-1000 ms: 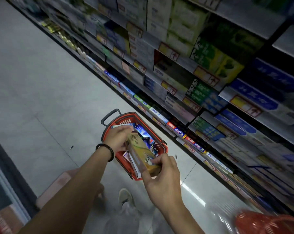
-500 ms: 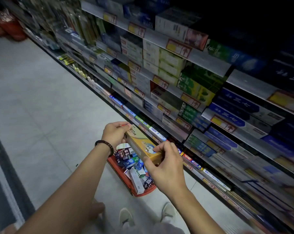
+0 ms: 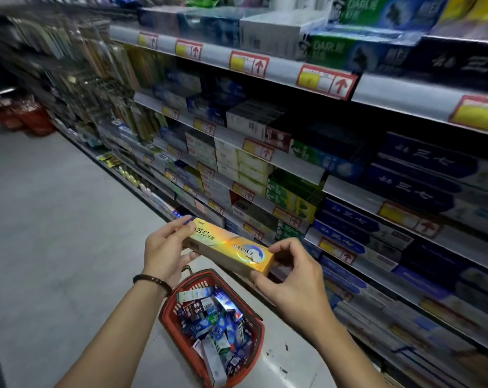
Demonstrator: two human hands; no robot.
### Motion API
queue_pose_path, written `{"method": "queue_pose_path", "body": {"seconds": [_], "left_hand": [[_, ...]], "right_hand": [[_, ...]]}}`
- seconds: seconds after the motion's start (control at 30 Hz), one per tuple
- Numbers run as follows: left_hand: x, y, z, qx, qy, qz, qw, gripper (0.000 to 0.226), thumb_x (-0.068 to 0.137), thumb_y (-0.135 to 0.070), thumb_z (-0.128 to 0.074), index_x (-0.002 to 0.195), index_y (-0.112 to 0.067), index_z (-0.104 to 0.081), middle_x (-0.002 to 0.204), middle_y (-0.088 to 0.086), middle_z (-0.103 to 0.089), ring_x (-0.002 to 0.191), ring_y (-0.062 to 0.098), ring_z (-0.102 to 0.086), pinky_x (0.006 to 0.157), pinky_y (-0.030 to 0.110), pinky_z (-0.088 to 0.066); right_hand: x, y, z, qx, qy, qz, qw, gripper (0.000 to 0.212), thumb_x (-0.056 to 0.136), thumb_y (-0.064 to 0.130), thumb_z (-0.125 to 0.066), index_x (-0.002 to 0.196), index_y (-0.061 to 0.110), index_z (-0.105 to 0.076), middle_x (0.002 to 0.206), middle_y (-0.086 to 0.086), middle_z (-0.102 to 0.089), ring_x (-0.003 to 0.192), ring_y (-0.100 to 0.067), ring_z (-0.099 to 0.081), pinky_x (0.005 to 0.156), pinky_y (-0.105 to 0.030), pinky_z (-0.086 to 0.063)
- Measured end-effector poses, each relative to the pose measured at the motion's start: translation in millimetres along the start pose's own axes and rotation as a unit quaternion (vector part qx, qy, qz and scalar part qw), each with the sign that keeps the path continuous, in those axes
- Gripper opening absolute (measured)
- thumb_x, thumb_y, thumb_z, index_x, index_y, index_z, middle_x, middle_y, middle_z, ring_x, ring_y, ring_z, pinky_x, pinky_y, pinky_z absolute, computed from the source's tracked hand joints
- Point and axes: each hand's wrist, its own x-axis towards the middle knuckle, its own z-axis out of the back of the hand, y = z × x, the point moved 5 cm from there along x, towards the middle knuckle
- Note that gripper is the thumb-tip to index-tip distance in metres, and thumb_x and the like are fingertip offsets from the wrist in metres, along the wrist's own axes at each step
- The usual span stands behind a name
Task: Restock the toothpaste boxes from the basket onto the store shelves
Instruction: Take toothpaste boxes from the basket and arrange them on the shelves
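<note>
A long gold toothpaste box (image 3: 229, 245) is held level between both hands, above the basket. My left hand (image 3: 167, 252) grips its far left end, thumb on top and fingers underneath. My right hand (image 3: 296, 278) pinches its near right end with curled fingers. Below on the floor stands the red basket (image 3: 181, 336), filled with several toothpaste boxes in blue, white and red. The store shelves (image 3: 282, 161) rise to the right, packed with toothpaste boxes behind price tags.
Grey floor tiles (image 3: 55, 219) stretch along the aisle to the left. More red baskets (image 3: 27, 119) stand at the far end of the aisle. Hanging toothbrush packs (image 3: 77, 88) fill the far left section of shelving.
Both hands have lifted the gold box out of the basket and higher, towards the shelves. My view has tilted up, showing more of the upper shelves.
</note>
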Motion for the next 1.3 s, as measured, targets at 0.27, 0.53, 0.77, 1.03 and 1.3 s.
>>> {"method": "queue_pose_path", "body": {"seconds": [0.27, 0.53, 0.77, 1.03, 1.3], "left_hand": [[-30.9, -8.0, -53.4, -0.052, -0.003, -0.069, 0.996, 0.024, 0.100, -0.003, -0.066, 0.123, -0.008, -0.072, 0.097, 0.007, -0.079, 0.080, 0.015, -0.077, 0.086, 0.049, -0.059], [-47.8, -7.2, -98.9, -0.074, 0.044, -0.089, 0.992, 0.027, 0.098, -0.005, -0.069, 0.125, -0.011, -0.071, 0.113, 0.012, -0.077, 0.100, 0.022, -0.076, 0.067, 0.033, -0.061], [-65.5, -9.9, -144.8, -0.086, 0.128, -0.084, 0.984, 0.021, 0.101, -0.011, -0.066, 0.119, -0.018, -0.074, 0.119, 0.012, -0.076, 0.110, 0.026, -0.074, 0.083, 0.047, -0.064], [-93.6, 8.3, -182.5, -0.095, 0.212, -0.055, 0.971, 0.022, 0.103, -0.012, -0.062, 0.120, -0.021, -0.074, 0.126, 0.013, -0.073, 0.119, 0.028, -0.070, 0.092, 0.053, -0.061], [-130.2, 30.3, -220.7, -0.105, 0.297, -0.010, 0.949, 0.025, 0.103, -0.008, -0.059, 0.121, -0.018, -0.072, 0.127, 0.010, -0.073, 0.119, 0.025, -0.070, 0.082, 0.042, -0.065]], "right_hand": [[-1.2, -13.0, 56.6, 0.045, -0.116, -0.011, 0.992, 0.043, 0.072, 0.037, -0.096, 0.103, 0.035, -0.067, 0.103, 0.012, -0.075, 0.097, -0.005, -0.071, 0.087, -0.031, -0.062], [-21.4, -15.1, 90.6, 0.083, -0.193, -0.027, 0.977, 0.033, 0.077, 0.023, -0.094, 0.102, 0.031, -0.074, 0.103, 0.011, -0.078, 0.091, -0.009, -0.074, 0.086, -0.037, -0.064], [-49.3, -14.8, 124.9, 0.077, -0.292, -0.029, 0.953, 0.024, 0.081, 0.041, -0.088, 0.099, 0.031, -0.075, 0.103, 0.010, -0.078, 0.098, -0.012, -0.074, 0.090, -0.047, -0.061], [-87.5, -19.5, 157.8, 0.088, -0.375, -0.042, 0.922, 0.020, 0.085, 0.023, -0.089, 0.101, 0.024, -0.077, 0.098, 0.008, -0.081, 0.093, -0.013, -0.076, 0.086, -0.041, -0.064], [-133.9, -26.7, 186.9, 0.081, -0.466, -0.052, 0.879, 0.021, 0.087, 0.025, -0.088, 0.106, 0.023, -0.078, 0.100, 0.005, -0.080, 0.095, -0.015, -0.076, 0.086, -0.040, -0.063]]}}
